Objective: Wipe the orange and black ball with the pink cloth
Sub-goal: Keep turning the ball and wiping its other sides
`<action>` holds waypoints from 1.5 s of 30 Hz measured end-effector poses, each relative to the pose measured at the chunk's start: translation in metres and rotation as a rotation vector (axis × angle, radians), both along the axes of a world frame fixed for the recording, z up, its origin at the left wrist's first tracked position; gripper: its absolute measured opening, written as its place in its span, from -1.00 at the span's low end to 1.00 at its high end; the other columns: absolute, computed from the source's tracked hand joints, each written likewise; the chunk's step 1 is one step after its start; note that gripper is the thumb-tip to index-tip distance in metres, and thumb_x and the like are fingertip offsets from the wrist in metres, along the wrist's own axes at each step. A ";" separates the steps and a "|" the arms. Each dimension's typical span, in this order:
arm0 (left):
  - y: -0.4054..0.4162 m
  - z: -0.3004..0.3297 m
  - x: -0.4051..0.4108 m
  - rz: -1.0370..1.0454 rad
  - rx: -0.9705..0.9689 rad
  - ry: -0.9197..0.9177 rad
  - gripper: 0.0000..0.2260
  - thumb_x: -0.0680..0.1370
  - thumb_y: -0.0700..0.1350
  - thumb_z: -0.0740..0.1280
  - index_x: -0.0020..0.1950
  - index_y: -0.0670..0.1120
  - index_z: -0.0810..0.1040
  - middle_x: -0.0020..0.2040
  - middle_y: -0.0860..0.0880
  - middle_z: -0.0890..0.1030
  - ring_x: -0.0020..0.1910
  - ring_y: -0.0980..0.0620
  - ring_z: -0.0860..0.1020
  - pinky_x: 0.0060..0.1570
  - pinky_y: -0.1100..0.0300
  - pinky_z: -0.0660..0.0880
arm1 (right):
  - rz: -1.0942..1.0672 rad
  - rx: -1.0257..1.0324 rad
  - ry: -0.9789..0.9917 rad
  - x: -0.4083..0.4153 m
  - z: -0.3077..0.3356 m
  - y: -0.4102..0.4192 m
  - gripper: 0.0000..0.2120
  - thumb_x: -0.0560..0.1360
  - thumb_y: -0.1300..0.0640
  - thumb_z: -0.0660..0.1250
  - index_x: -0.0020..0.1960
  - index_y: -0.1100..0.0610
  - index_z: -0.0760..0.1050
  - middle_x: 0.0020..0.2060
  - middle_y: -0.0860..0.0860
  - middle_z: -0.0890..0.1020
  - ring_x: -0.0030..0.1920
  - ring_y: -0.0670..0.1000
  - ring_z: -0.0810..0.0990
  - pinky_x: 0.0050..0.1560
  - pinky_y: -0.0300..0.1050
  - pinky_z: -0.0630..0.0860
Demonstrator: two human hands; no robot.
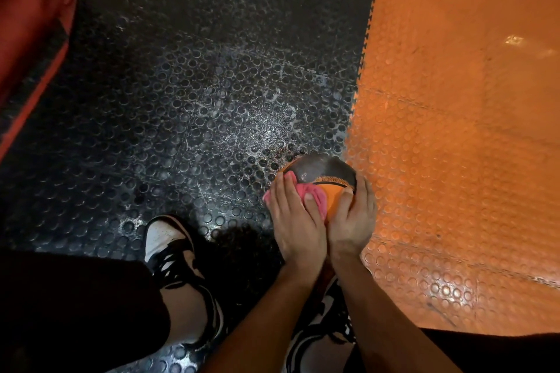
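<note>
the fingers point(283, 190) of the left hand point(295, 221) lie almost flat and close together, and they press the pink cloth point(316, 197) against the near, left side of the ball point(325, 174); the thumb sits on top of the bunched cloth, so the cloth is pinned under the hand more than pinched. the right hand point(353, 221) is just beside it, its fingers curved and spread around the right side of the ball, and it has hold of the ball itself, not the cloth. the ball lies straight ahead of both hands, away from the body, so i judge that the next wiping stroke must go forward and up over the top, and the left hand is the one that will do it while the right one steadies or turns the ball. the ball is round, with a black panel on top that looks dull and a little dusty, and orange panels below with a thin patterned band between them. it sits low, at the seam where the black studded floor mat point(181, 100) meets the orange mat point(454, 130), in front of the black and white shoes point(169, 251); whether it touches the floor i cannot tell.
</note>
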State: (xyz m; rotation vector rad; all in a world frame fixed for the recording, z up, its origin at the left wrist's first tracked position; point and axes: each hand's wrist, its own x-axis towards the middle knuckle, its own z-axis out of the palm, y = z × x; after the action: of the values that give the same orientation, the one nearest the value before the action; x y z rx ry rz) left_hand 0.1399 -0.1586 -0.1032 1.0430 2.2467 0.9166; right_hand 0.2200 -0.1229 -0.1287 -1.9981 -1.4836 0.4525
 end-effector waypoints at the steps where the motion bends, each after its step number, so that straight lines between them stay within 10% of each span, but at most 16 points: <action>1: 0.010 -0.003 -0.007 0.005 -0.028 0.014 -0.51 0.71 0.04 0.03 0.58 -0.17 0.30 0.58 -0.12 0.33 0.59 -0.08 0.22 0.56 -0.11 0.18 | -0.010 -0.005 0.000 -0.002 0.001 0.000 -0.44 0.65 -0.09 0.05 0.51 0.16 0.48 0.48 0.15 0.52 0.50 0.15 0.43 0.53 0.07 0.31; 4: 0.043 -0.009 -0.037 -0.023 -0.182 -0.028 -0.50 0.71 0.11 -0.03 0.40 -0.15 0.49 0.29 -0.14 0.58 0.26 -0.09 0.55 0.15 0.01 0.54 | -0.030 -0.030 -0.001 -0.007 0.002 0.000 -0.46 0.65 -0.09 0.06 0.53 0.10 0.46 0.51 0.10 0.49 0.53 0.12 0.40 0.54 0.15 0.32; 6: 0.066 -0.015 -0.064 -0.096 -0.353 -0.186 -0.53 0.73 0.13 -0.03 0.07 -0.11 0.58 -0.10 -0.05 0.60 -0.17 0.03 0.58 -0.27 0.18 0.45 | -0.028 -0.038 0.007 -0.009 0.003 -0.002 -0.45 0.65 -0.11 0.06 0.55 0.05 0.44 0.52 0.06 0.47 0.54 0.11 0.38 0.53 0.18 0.31; 9: 0.083 -0.013 -0.093 -0.116 -0.535 -0.428 -0.50 0.73 0.16 -0.03 -0.21 -0.05 0.50 -0.30 0.01 0.48 -0.38 0.07 0.42 -0.35 0.19 0.34 | -0.002 -0.019 -0.010 -0.011 0.003 -0.007 -0.47 0.66 -0.10 0.07 0.56 0.05 0.43 0.53 0.04 0.46 0.55 0.11 0.37 0.53 0.17 0.29; 14: 0.036 0.003 -0.044 0.041 -0.242 -0.155 -0.59 0.73 0.11 0.00 0.26 -0.08 0.54 0.23 -0.12 0.60 0.13 -0.03 0.58 0.03 0.10 0.53 | 0.013 0.010 0.019 -0.003 0.001 -0.005 -0.48 0.67 -0.04 0.07 0.52 0.15 0.46 0.48 0.13 0.51 0.51 0.13 0.42 0.54 0.01 0.28; 17: -0.005 0.010 -0.004 -0.026 -0.058 -0.003 -0.50 0.72 0.03 0.07 0.64 -0.11 0.19 0.63 -0.08 0.24 0.61 -0.03 0.16 0.59 0.02 0.11 | 0.022 0.020 0.017 0.004 -0.005 -0.003 -0.48 0.66 -0.04 0.08 0.51 0.16 0.48 0.46 0.14 0.53 0.49 0.14 0.44 0.53 -0.03 0.28; 24: 0.025 -0.004 -0.020 -0.074 -0.135 0.064 -0.50 0.70 0.05 0.00 0.53 -0.21 0.35 0.51 -0.16 0.42 0.51 -0.12 0.33 0.52 -0.09 0.26 | -0.001 0.004 0.020 0.001 -0.005 -0.003 -0.46 0.66 -0.08 0.06 0.52 0.13 0.46 0.48 0.12 0.51 0.51 0.12 0.41 0.56 0.09 0.29; 27: 0.053 -0.008 -0.045 -0.080 -0.266 -0.031 -0.54 0.71 0.12 -0.03 0.24 -0.13 0.55 0.14 -0.12 0.62 0.10 -0.06 0.58 0.01 0.01 0.56 | -0.012 -0.019 0.015 -0.004 -0.001 -0.004 -0.45 0.65 -0.10 0.05 0.54 0.09 0.44 0.51 0.08 0.47 0.54 0.10 0.37 0.57 0.08 0.26; 29: 0.074 -0.016 -0.067 -0.120 -0.431 -0.240 -0.54 0.73 0.13 0.00 -0.04 -0.10 0.56 -0.16 -0.06 0.58 -0.21 0.00 0.55 -0.30 0.16 0.44 | 0.000 -0.007 0.003 -0.005 0.000 -0.008 -0.45 0.66 -0.10 0.04 0.55 0.09 0.44 0.52 0.07 0.47 0.54 0.10 0.37 0.55 0.08 0.26; 34: 0.093 -0.020 -0.091 -0.078 -0.602 -0.473 -0.55 0.72 0.16 0.07 -0.19 -0.07 0.53 -0.28 -0.01 0.50 -0.34 0.05 0.44 -0.35 0.17 0.33 | 0.012 0.011 0.001 -0.005 -0.001 -0.010 -0.47 0.67 -0.08 0.05 0.55 0.09 0.44 0.52 0.07 0.48 0.54 0.09 0.38 0.55 0.05 0.27; 39: 0.045 -0.008 -0.043 0.066 -0.237 -0.198 -0.56 0.69 0.16 0.02 0.20 -0.07 0.58 0.08 -0.07 0.62 0.09 -0.07 0.60 0.02 0.01 0.57 | 0.006 0.028 0.052 0.006 -0.007 -0.010 -0.49 0.68 -0.03 0.07 0.53 0.15 0.46 0.49 0.10 0.50 0.52 0.09 0.41 0.54 0.13 0.33; 42: 0.009 0.006 0.000 0.042 -0.111 -0.029 -0.48 0.66 0.06 0.10 0.59 -0.13 0.31 0.57 -0.11 0.34 0.56 -0.09 0.26 0.56 -0.08 0.19 | 0.038 0.036 0.035 0.014 -0.012 -0.008 -0.47 0.65 -0.01 0.07 0.50 0.21 0.48 0.45 0.16 0.53 0.49 0.15 0.45 0.52 0.08 0.34; 45: -0.007 0.015 0.017 -0.071 -0.069 0.081 -0.46 0.70 0.03 0.09 0.64 -0.15 0.17 0.64 -0.10 0.19 0.64 -0.07 0.07 0.61 -0.08 0.01 | 0.061 0.041 0.043 0.021 -0.014 -0.011 -0.46 0.64 0.00 0.06 0.51 0.23 0.46 0.47 0.17 0.52 0.50 0.15 0.43 0.53 0.04 0.31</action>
State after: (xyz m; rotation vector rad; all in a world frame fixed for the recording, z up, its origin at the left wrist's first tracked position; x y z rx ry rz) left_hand 0.1569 -0.1660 -0.0883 1.1400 2.2746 0.7743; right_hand 0.2412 -0.1336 -0.1425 -1.9042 -1.5192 0.4842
